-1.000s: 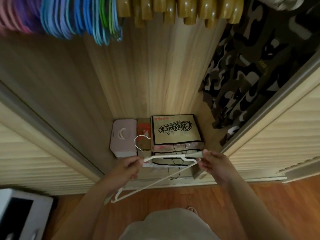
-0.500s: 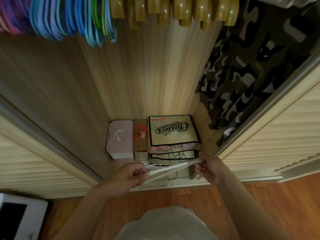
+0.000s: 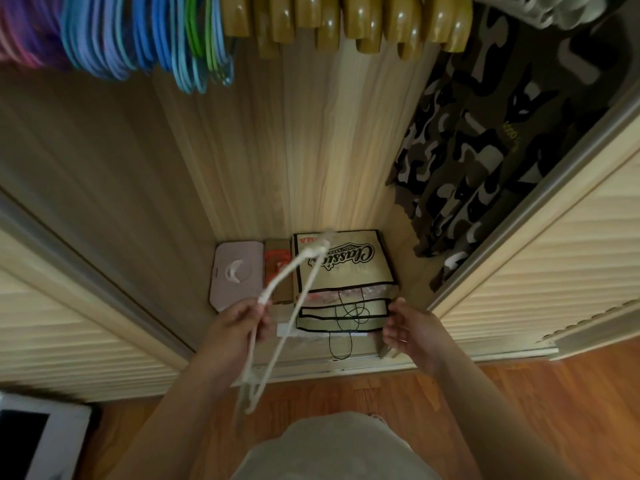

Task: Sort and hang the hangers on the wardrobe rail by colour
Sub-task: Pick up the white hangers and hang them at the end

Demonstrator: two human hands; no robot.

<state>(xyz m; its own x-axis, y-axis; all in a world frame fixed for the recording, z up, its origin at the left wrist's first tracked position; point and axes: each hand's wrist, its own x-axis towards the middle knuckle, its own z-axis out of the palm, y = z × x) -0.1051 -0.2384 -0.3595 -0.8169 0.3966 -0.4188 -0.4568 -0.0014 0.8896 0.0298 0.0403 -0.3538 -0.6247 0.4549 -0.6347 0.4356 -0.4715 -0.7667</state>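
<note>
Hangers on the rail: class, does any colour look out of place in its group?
Yes. Green hangers sit inside the blue hangers, with blue on both sides. The left hand holds a white hanger, not yet hung; the right hand is empty.

Wardrobe floor (image 3: 408, 271): bags (image 3: 346, 268), pink case (image 3: 235, 275).

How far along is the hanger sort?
Mostly done, by the look of it: pink and purple hangers, blue hangers, green hangers and tan hangers already hang grouped along the top. In hand: the left hand grips a white hanger; the right hand is open beside it. Left: hang it, likely by the white hangers at top right. No other loose hangers are in view.
</note>
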